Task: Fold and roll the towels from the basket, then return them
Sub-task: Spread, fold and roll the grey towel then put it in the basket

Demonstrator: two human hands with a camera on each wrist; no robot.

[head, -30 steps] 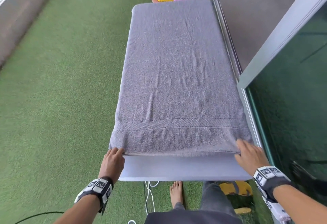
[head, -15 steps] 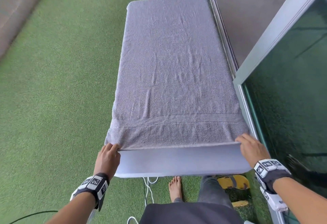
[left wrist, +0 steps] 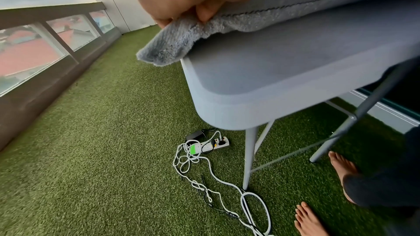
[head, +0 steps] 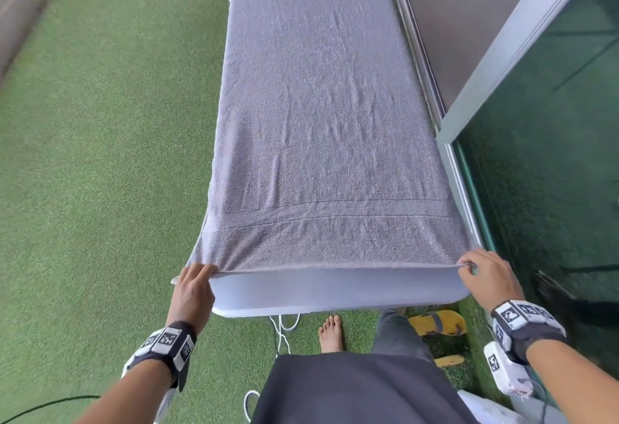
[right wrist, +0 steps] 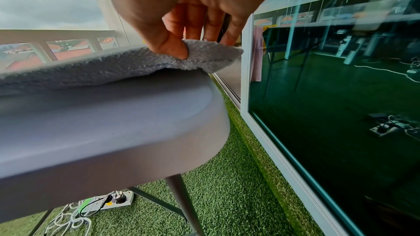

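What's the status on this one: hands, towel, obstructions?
Left hand and right hand each pinch a near corner. Grey towel spread flat on table. Nothing in the way.

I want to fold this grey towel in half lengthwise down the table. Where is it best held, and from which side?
Take the grey towel by its two near corners, coming from the near end of the table. It lies flat, its hem straight across that end. The left hand and right hand already pinch those corners, lifted slightly off the tabletop.
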